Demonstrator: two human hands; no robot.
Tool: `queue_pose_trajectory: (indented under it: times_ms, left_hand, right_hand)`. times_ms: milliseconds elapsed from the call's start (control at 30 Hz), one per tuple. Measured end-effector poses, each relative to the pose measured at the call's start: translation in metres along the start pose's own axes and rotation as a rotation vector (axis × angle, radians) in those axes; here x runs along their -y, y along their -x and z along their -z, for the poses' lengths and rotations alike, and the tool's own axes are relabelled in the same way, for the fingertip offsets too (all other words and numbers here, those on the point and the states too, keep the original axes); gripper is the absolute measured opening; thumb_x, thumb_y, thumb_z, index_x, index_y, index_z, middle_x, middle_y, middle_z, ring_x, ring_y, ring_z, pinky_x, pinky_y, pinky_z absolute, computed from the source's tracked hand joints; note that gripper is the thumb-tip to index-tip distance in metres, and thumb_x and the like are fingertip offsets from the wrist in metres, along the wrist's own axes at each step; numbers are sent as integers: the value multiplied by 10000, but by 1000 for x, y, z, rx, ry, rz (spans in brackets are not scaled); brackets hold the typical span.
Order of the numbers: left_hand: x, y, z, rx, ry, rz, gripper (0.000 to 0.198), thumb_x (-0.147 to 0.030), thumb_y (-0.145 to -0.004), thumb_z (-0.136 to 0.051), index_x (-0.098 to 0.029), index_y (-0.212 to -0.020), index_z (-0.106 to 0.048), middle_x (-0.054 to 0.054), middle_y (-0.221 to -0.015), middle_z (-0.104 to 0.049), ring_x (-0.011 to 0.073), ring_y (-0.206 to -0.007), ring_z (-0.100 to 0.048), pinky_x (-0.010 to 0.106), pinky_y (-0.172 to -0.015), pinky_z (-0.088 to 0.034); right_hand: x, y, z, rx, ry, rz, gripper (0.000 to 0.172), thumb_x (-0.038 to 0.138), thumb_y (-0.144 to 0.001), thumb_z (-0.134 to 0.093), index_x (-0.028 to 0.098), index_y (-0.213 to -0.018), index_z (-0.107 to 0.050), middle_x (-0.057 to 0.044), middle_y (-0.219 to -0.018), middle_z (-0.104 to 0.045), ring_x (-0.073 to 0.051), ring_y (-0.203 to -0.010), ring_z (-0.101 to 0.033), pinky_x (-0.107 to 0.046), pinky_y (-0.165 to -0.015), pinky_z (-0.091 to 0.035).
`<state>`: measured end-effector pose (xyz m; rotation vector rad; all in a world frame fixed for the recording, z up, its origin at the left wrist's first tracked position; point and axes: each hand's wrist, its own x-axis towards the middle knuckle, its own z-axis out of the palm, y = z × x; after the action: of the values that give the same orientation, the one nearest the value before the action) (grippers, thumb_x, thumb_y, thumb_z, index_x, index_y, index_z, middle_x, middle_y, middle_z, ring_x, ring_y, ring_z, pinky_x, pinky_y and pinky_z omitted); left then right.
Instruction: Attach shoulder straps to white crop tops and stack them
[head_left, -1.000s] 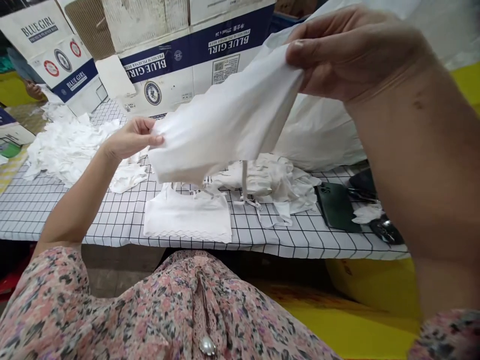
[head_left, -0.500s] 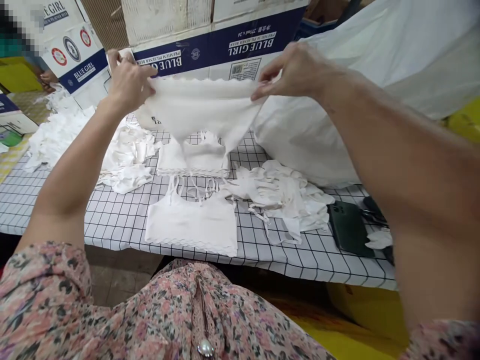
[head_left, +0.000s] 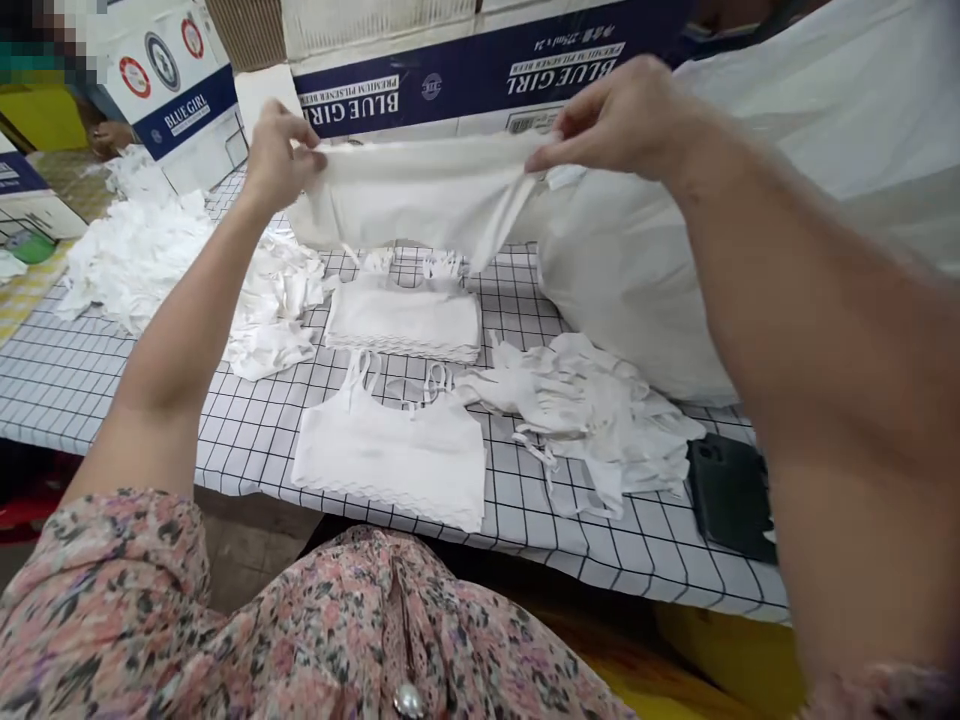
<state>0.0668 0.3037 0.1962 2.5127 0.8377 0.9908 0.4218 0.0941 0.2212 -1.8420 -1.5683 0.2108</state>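
Between my two hands a white camisole top (head_left: 420, 190) is stretched out in the air, its edge along the top. My left hand (head_left: 281, 155) pinches one upper corner, and my right hand (head_left: 604, 120) pinches the other. Below it, a stack of white tops (head_left: 405, 318) with scalloped hems lies on the table. Nearer to me, another white camisole stack (head_left: 390, 455) lies flat, straps pointing away from me. A loose heap of white tops (head_left: 585, 410) is just to its right.
A large pile of white garments (head_left: 150, 250) covers the left of the checked tablecloth (head_left: 247, 440). Cardboard beer boxes (head_left: 450, 80) stand along the back. A big white plastic bag (head_left: 637, 270) bulges at right, with a dark phone (head_left: 727, 490) near the edge. Another person's hand (head_left: 112, 135) shows far left.
The held top has swung upward and away, its lower part lifting clear of the stack beneath. Both hands still grip its corners. The view has shifted slightly.
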Motion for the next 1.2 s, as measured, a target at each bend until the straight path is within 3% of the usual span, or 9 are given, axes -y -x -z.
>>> queue_pose_trajectory:
  times_ms: [67,133,267,433,633,733,900,1067,1200]
  left_hand:
    - [14,13,-25,-4,120,303,282,-278,-894,-859,-164,-838,-607,-84,-749,-549,24,-756,-460,264,-767,-387]
    - [14,28,-44,5,193,403,348,-426,-868,-859,-189,-841,-605,-106,-607,-507,24,-674,-513,255,-691,-404]
    - [-8,68,-48,16,380,365,500,-600,-789,-887,-201,-885,-601,-104,-608,-582,53,-728,-639,269,-765,-530]
    - [-51,159,-27,-2,520,369,548,-616,-752,-950,-194,-975,-681,-73,-815,-764,95,-831,-729,359,-875,-657]
    - [-65,264,-62,45,540,497,287,-430,-764,-924,-200,-871,-791,33,-838,-800,172,-799,-791,379,-836,-712]
    - [-72,287,-68,63,534,523,210,-386,-791,-880,-206,-873,-809,58,-908,-826,181,-860,-804,376,-885,-712]
    - [-105,329,-46,81,411,437,82,-302,-887,-780,-242,-932,-816,68,-1084,-839,203,-1071,-794,377,-973,-681]
    - [-117,376,-53,239,381,426,138,-255,-900,-674,-251,-923,-810,73,-1110,-840,226,-1076,-798,376,-884,-686]
    - [-117,380,-50,224,312,399,149,-247,-912,-666,-270,-938,-811,57,-1138,-837,236,-1095,-794,392,-930,-673]
  right_hand:
    - [-11,7,-18,29,-48,-34,377,97,-676,-917,154,-524,-577,137,-423,-363,-9,-487,-270,-245,-489,-205]
    - [-25,13,-35,39,-114,-85,390,34,-650,-920,162,-523,-574,131,-422,-383,-15,-490,-281,-257,-485,-214]
    - [-52,41,-53,-60,-237,-105,353,64,-590,-960,187,-569,-630,87,-493,-497,-51,-553,-368,-271,-518,-291]
    - [-69,137,-63,-147,-228,64,227,221,-662,-937,231,-752,-729,-11,-723,-685,-130,-658,-516,-349,-676,-451]
    - [-74,215,-99,117,-181,47,179,249,-761,-757,247,-940,-777,-52,-867,-732,-225,-796,-670,-425,-818,-561]
    - [-73,233,-104,63,-185,71,19,268,-801,-733,256,-810,-743,-65,-869,-745,-263,-824,-697,-468,-824,-574]
    - [-62,298,-95,-130,-129,246,94,251,-920,-721,323,-930,-782,-38,-906,-765,-268,-885,-710,-468,-813,-568]
    - [-68,360,-123,-42,-26,262,207,181,-912,-643,322,-919,-795,-46,-891,-755,-279,-872,-664,-494,-808,-571]
    - [-70,371,-127,-16,1,143,200,200,-889,-647,331,-915,-796,-50,-927,-756,-291,-928,-665,-538,-898,-562]
